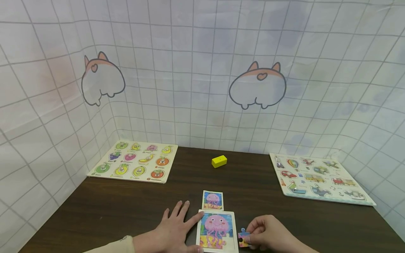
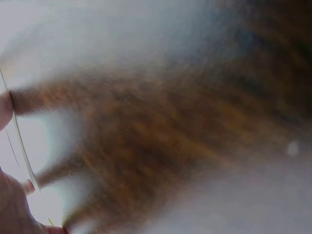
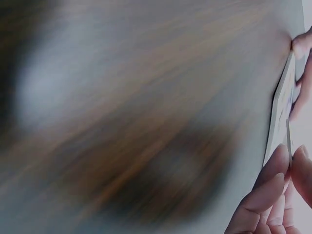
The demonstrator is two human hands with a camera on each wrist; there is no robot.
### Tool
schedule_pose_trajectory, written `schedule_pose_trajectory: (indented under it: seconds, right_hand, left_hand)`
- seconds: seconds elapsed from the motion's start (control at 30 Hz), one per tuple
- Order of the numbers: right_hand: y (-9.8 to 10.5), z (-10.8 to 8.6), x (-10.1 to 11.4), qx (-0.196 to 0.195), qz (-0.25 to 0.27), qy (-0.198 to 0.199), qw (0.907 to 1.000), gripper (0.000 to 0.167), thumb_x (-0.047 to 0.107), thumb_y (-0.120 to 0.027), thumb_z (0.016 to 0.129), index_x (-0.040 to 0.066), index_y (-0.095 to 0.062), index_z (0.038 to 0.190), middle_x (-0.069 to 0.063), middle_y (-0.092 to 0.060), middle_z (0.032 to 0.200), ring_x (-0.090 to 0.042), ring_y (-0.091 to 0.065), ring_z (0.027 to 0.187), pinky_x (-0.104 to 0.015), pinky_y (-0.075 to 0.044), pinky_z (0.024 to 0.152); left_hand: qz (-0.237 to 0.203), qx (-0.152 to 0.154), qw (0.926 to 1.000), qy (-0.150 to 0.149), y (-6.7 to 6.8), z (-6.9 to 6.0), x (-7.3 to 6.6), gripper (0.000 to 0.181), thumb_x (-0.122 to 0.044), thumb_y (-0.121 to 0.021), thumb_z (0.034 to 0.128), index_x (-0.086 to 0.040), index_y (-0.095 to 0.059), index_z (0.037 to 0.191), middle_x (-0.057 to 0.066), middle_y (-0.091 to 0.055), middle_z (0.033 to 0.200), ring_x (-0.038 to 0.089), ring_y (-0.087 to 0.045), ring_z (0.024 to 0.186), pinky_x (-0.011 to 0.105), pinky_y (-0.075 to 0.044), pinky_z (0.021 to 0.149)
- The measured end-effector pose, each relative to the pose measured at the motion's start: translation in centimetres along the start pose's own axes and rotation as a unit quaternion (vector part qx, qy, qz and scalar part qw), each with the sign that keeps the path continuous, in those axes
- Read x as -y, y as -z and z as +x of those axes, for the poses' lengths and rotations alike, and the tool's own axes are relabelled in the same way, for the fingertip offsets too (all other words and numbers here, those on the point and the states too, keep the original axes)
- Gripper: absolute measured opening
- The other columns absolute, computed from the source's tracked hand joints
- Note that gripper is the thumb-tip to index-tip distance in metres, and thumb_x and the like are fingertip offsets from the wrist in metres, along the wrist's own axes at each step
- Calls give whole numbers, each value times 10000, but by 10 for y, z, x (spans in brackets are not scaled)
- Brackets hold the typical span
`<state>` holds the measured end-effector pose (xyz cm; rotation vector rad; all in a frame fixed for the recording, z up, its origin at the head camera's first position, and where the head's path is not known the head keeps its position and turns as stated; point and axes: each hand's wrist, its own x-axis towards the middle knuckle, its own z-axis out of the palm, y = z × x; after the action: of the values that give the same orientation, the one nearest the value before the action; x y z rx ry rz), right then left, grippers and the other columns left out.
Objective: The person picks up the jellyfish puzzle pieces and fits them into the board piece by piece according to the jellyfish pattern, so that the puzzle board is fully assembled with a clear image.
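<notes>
A white-framed jigsaw puzzle (image 1: 218,228) with a pink jellyfish lies near the table's front edge, with a bare gap at its lower right. My left hand (image 1: 172,228) is spread flat at its left side, index fingertip on the frame's upper left corner and thumb at the lower left. Between thumb and fingers my right hand (image 1: 269,233) pinches a blue, pink and yellow puzzle piece (image 1: 243,238) just right of the frame. In the right wrist view this piece (image 3: 288,139) appears edge-on. Above the frame lies a small jellyfish picture card (image 1: 213,200).
A fruit peg board (image 1: 134,161) lies at the back left, and a vehicle peg board (image 1: 319,179) at the back right. Between them sits a yellow block (image 1: 219,161). Grid-patterned cloth walls (image 1: 202,70) enclose the dark wooden table (image 1: 142,196).
</notes>
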<state>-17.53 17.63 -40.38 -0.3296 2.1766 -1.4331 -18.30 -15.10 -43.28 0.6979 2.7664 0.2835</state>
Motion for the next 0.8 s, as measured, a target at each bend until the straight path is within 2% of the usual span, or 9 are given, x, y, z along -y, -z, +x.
schedule_pose_trajectory:
  seconds: [0.13, 0.3, 0.57, 0.8]
  right_hand:
    - [-15, 9, 9, 28, -123, 4, 9999, 200, 186, -775, 917, 12, -686, 878, 22, -703, 655, -60, -650, 606, -220, -459, 535]
    - [-28, 16, 15, -133, -407, -92, 9990, 209, 209, -800, 894, 41, -696, 827, 7, -705, 617, -42, -647, 565, -217, -418, 507]
    - [-37, 20, 21, -320, -607, -349, 9970, 190, 162, -824, 858, 51, -691, 781, 15, -693, 578, -13, -606, 501, -173, -355, 452]
    - [-41, 24, 27, -461, -1101, -612, 9910, 198, 141, -849, 831, 76, -686, 739, 23, -664, 551, -20, -594, 474, -183, -346, 451]
  left_hand:
    - [27, -3, 10000, -18, 1, -2, -1, 900, -776, -602, 848, -432, -266, 1609, 195, -272, 1668, 457, -271, 1526, 747, -325, 1065]
    - [68, 54, 9999, 51, 7, -5, -5, 895, -751, -616, 852, -415, -278, 1609, 189, -275, 1668, 449, -269, 1528, 742, -322, 1074]
    - [73, 12, 10000, 24, 6, -6, -7, 892, -761, -608, 852, -413, -285, 1607, 189, -276, 1668, 445, -272, 1528, 736, -323, 1078]
    - [78, 19, 10000, 34, 6, -6, -6, 889, -757, -606, 856, -413, -282, 1608, 188, -275, 1669, 444, -269, 1530, 738, -321, 1079]
